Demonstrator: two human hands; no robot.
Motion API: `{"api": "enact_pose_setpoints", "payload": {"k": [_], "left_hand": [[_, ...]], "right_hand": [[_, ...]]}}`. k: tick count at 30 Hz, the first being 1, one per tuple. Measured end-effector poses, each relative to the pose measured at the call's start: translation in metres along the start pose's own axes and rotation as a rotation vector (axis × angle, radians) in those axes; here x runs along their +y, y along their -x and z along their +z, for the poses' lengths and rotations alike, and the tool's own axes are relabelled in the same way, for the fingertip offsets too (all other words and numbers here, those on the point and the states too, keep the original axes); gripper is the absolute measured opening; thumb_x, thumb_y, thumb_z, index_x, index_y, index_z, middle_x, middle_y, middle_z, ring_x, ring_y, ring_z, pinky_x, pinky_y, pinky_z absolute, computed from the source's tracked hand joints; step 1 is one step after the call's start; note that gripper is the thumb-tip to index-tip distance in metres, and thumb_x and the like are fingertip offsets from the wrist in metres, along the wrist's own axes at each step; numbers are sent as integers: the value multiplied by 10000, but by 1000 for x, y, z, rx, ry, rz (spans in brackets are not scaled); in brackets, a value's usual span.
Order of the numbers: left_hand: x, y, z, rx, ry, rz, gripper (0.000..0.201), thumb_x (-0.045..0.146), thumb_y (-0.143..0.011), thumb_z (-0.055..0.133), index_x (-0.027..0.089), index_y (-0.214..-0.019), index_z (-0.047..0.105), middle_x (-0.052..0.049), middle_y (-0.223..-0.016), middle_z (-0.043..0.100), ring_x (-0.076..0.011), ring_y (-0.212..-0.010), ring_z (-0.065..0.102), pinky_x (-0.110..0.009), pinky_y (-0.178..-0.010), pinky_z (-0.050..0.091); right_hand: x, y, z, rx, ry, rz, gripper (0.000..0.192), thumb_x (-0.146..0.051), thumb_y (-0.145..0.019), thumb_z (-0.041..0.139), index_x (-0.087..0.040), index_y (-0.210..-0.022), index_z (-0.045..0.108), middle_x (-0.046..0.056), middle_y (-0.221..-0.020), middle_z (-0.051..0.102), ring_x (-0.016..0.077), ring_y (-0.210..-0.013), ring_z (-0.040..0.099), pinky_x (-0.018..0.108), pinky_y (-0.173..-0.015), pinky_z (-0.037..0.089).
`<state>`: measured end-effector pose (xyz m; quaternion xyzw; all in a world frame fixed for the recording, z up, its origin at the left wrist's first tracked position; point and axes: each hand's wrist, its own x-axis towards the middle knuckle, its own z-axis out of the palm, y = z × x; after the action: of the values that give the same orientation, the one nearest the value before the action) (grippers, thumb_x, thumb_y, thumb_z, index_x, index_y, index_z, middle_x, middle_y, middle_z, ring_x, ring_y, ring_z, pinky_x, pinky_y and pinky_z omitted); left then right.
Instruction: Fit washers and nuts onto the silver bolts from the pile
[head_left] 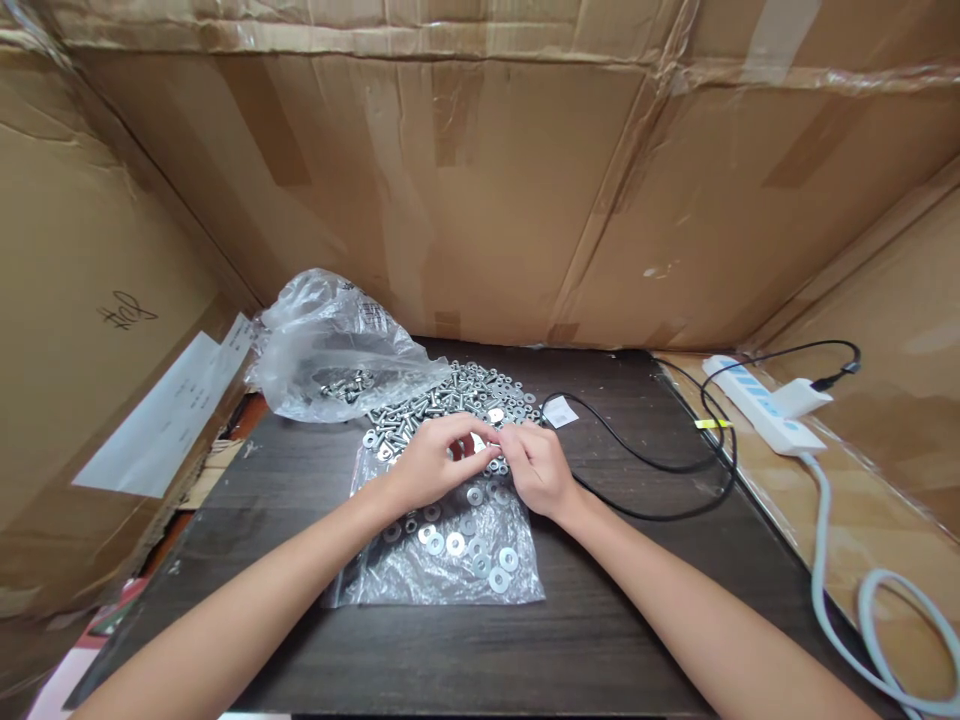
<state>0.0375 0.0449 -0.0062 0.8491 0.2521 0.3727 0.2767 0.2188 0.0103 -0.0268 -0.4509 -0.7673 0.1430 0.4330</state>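
My left hand (436, 462) is closed in a pinch, thumb and forefinger meeting at a small silver metal piece (493, 446). My right hand (536, 470) is also closed, its fingertips pressed on the same piece from the right. Fingers cover most of it, so its kind is hard to make out. Just behind the hands spreads a heap of silver bolts (412, 412) mixed with washers and nuts. Under and in front of them lies a flat clear plastic bag (442, 582), with several large washers (455, 543) on or in it.
A crumpled clear bag (322, 340) holding more hardware stands behind left. A black cable (652, 515) loops across the dark table (622, 620) on the right, beside a small white paper tag (559, 411). A white power strip (765, 405) lies beyond the right edge. Cardboard walls (510, 220) surround the table.
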Motion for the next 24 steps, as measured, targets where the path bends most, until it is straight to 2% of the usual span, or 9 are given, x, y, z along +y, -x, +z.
{"api": "enact_pose_setpoints", "payload": {"k": [3,4,5,7,13,17,20,24], "left_hand": [[-2,2,-2,111,-332,430,89,177,-929,601,162,-992,661,-40,-906,735,-125,-713,652,-240,-625,527],[-2,3,-3,131,-416,537,94,174,-932,599,162,-1009,653,-41,-922,742,-127,-709,654,-242,-613,522],[-2,3,-5,138,-479,607,100,176,-933,602,163,-1021,647,-39,-929,746,-125,-687,648,-242,-591,512],[-2,3,-9,119,-546,654,106,185,-934,603,161,-1031,638,-35,-924,749,-117,-631,625,-245,-555,494],[-4,4,-15,67,-596,663,157,138,-931,580,141,-1080,630,-46,-976,750,-131,-647,633,-265,-562,505],[-5,4,-11,60,-555,628,159,162,-945,569,170,-1086,643,-39,-989,750,-119,-676,655,-245,-578,516],[-4,1,-8,83,-405,455,126,179,-947,568,183,-1020,670,-32,-939,746,-121,-743,673,-234,-632,546],[-1,-5,-10,138,-45,50,91,237,-904,628,168,-921,684,-36,-853,713,-105,-674,635,-200,-555,527]], "right_hand": [[-3,2,2,-9,-81,80,481,-318,-1006,304,-207,-540,346,-15,-493,395,123,-486,384,304,-581,293],[-4,2,2,-14,-97,94,491,-335,-1002,311,-209,-528,338,-11,-488,393,125,-485,387,305,-575,293],[-6,2,2,-20,-110,107,498,-353,-995,321,-209,-518,331,-7,-484,393,126,-482,389,305,-567,292],[-9,2,2,-35,-139,153,513,-391,-982,345,-210,-503,329,-4,-476,391,124,-472,388,302,-544,282],[-13,2,5,-99,-351,376,522,-472,-966,350,-212,-513,356,-17,-471,370,112,-451,348,276,-470,254],[-11,1,6,-141,-418,454,547,-512,-963,357,-207,-511,398,-16,-471,403,112,-449,360,270,-469,276],[-9,0,2,-124,-350,426,571,-508,-990,317,-192,-533,453,-2,-506,457,123,-489,421,276,-518,311],[-10,-3,-6,-29,-214,232,409,-410,-1006,337,-190,-707,508,6,-650,512,141,-610,472,278,-606,344]]}}
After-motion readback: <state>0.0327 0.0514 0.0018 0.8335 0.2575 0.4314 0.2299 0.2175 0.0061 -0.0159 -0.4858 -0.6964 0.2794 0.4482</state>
